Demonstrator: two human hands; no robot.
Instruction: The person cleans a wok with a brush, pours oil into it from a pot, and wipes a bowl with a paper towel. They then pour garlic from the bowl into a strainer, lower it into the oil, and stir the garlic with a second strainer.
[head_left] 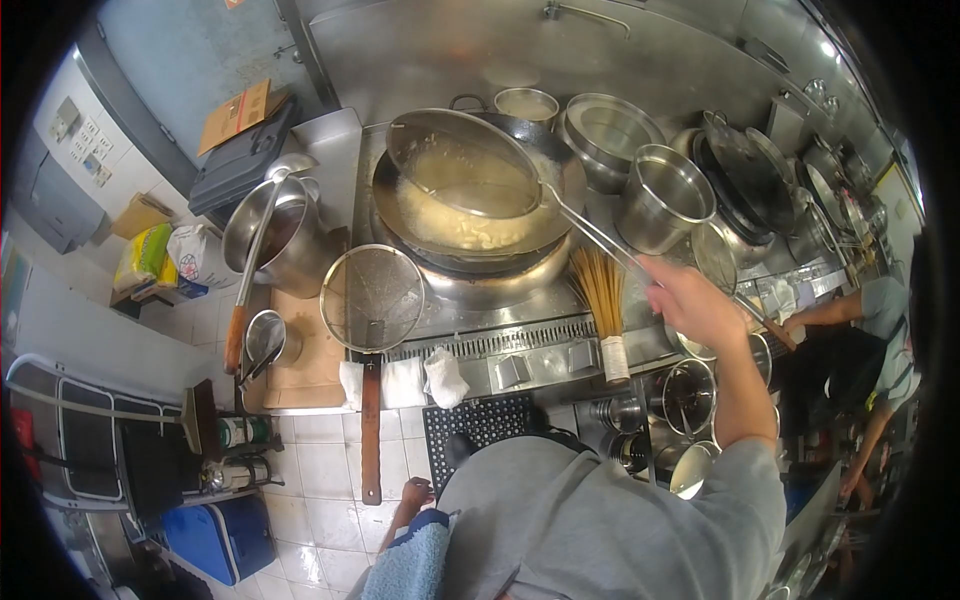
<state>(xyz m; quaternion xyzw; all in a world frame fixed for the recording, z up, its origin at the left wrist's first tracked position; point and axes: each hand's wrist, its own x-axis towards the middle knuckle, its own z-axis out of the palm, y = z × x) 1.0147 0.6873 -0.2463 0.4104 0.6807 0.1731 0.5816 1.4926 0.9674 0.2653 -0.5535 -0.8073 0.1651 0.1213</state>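
Observation:
My right hand point(692, 300) is closed around the handle of a large round wire strainer point(465, 165). The strainer is tilted above the big wok point(410, 225), where pale food pieces point(490, 228) lie in bubbling liquid. Down at my side, next to a blue towel point(408, 562), hangs my left hand point(418, 491); its fingers are curled, and what they hold, if anything, is too small to tell. A second strainer point(372, 298) with a wooden handle rests at the counter's front edge, left of the wok.
Left of the wok stands a steel pot point(275, 228) with a ladle. A bamboo brush point(600, 290) lies right of the wok, near a tall steel pot point(668, 198). White cloths point(405, 383) lie on the front edge. A co-worker point(865, 335) stands at far right.

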